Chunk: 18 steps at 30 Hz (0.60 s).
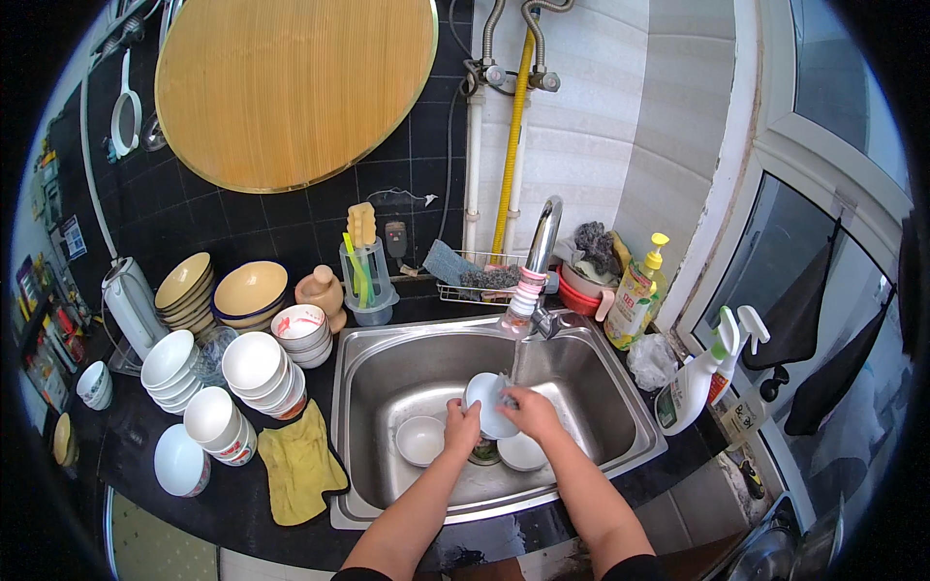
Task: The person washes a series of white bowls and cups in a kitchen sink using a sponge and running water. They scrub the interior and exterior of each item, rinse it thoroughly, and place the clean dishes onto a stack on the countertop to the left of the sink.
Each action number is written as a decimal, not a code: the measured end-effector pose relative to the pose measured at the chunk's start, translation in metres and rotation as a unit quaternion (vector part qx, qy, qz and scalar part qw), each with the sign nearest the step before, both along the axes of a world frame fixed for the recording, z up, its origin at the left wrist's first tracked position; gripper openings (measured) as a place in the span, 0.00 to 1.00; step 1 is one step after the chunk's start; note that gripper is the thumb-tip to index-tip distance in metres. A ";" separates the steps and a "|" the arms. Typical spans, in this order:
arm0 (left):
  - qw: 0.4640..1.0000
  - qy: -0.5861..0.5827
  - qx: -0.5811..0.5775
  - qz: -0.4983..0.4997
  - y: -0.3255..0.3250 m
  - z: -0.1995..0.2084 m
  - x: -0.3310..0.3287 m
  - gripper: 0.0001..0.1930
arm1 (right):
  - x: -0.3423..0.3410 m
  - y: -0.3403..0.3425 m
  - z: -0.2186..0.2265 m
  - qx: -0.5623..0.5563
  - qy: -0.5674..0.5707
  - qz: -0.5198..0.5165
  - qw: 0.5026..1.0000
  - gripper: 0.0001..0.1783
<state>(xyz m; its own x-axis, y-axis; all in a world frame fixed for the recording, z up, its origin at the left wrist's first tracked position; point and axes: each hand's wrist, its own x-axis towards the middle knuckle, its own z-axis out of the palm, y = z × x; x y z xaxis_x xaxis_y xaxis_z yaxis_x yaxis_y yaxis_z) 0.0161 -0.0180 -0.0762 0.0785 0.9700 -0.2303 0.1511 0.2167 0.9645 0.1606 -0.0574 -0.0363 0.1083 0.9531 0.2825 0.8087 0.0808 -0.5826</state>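
Over the sink [363, 387], a white bowl [490, 412] is held tilted, its inside turned partly toward me. My left hand [462, 426] grips its left rim. On the right, my right hand [530, 411] is closed at the bowl's edge, with a small greyish scouring pad [505, 387] showing at its fingers; most of the pad is hidden. Two more white bowls rest on the sink bottom: one [421, 442] left of my left wrist, the other [523, 452] partly under my right forearm. Above them stands the faucet [544, 242], with water seeming to run from its pink-banded spout.
Stacked white bowls [257, 363] and yellowish bowls [250, 289] crowd the left counter. A yellow cloth [294, 465] lies beside the sink. Behind it are a utensil holder [368, 290] and a wire rack [475, 290]. Soap [635, 295] and spray bottles [690, 387] stand right.
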 end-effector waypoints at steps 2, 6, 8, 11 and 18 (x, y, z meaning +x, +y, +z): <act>0.998 -0.043 -0.038 -0.037 -0.004 0.009 0.003 0.28 | -0.003 0.003 -0.004 -0.091 -0.118 0.000 0.989 0.14; 0.980 -0.115 -0.108 -0.119 -0.013 0.010 0.011 0.31 | -0.004 0.009 -0.016 0.004 -0.019 0.031 0.999 0.14; 0.974 -0.142 -0.129 -0.120 -0.012 0.004 0.013 0.32 | -0.009 0.010 -0.013 0.022 0.083 0.104 0.991 0.14; 0.985 -0.133 -0.087 -0.064 -0.003 0.002 0.003 0.32 | -0.010 0.003 -0.001 -0.180 0.147 0.183 0.955 0.14; 0.977 -0.109 -0.095 -0.155 -0.002 0.000 -0.004 0.32 | -0.009 0.003 -0.008 0.029 -0.141 0.111 0.983 0.07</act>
